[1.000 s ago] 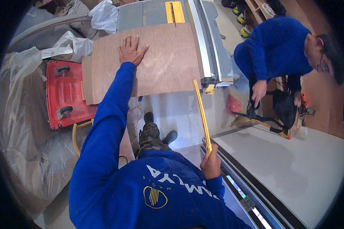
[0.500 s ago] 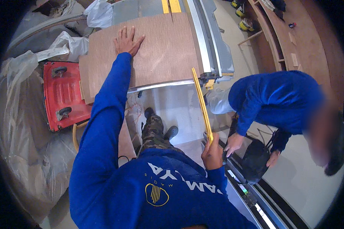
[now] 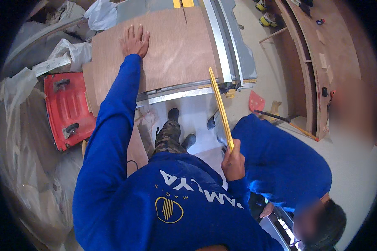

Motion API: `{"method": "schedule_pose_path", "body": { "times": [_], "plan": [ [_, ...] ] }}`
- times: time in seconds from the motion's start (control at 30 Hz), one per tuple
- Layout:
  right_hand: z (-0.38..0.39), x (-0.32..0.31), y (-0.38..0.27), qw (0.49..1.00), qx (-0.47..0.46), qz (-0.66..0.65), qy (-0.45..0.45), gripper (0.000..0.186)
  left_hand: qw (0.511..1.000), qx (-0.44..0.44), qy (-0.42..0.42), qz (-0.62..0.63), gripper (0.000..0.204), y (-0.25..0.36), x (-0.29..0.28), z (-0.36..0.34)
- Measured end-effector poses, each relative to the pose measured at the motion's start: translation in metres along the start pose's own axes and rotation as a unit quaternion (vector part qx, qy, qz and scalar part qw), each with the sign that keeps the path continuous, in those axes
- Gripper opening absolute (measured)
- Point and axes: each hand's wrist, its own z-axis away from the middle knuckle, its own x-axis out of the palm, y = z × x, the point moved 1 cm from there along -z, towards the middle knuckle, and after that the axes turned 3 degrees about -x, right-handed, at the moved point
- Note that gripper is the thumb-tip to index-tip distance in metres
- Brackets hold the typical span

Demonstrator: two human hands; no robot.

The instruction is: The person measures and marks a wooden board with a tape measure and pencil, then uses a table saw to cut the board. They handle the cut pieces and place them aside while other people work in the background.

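Two bare hands are visible in my head view. I read the left hand [image 3: 135, 42] as open: palm down, fingers spread, resting on the upper left portion of the wooden board [image 3: 178, 50]. The board occupies the top centre of the frame and lies over the grey machine table [image 3: 144, 6]. A narrow dark line [image 3: 185, 17] enters the board from its upper edge, aligned with the yellow insert [image 3: 188, 3]. The metal rail [image 3: 217, 37] runs along the board's right edge. I read the right hand [image 3: 233, 164], right of centre, as closed around the lower end of the yellow stick [image 3: 220, 104]. The stick points up and slightly left; its tip overlaps the board's lower right corner, and I cannot tell whether they touch. At left, the red wheeled base [image 3: 71, 106] sits beside plastic sheeting [image 3: 29, 167]. At lower right, a co-worker [image 3: 289, 163] bends forward.
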Motion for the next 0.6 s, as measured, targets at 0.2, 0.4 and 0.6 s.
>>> {"method": "schedule_pose_path", "body": {
  "times": [0.2, 0.4, 0.6],
  "plan": [
    [-0.014, 0.000, -0.007, 0.999, 0.030, -0.003, -0.016, 0.032, 1.000, -0.003, -0.020, -0.004, 0.065, 0.001, 0.000, -0.015],
    [-0.032, 0.002, -0.023, 1.000, 0.027, -0.013, -0.006, 0.029, 0.999, -0.013, -0.030, 0.002, 0.065, 0.002, 0.002, -0.036],
    [-0.055, 0.001, -0.032, 1.000, 0.029, 0.003, -0.007, 0.030, 1.000, -0.011, -0.014, 0.020, 0.063, 0.003, 0.006, -0.060]
  ]
}}
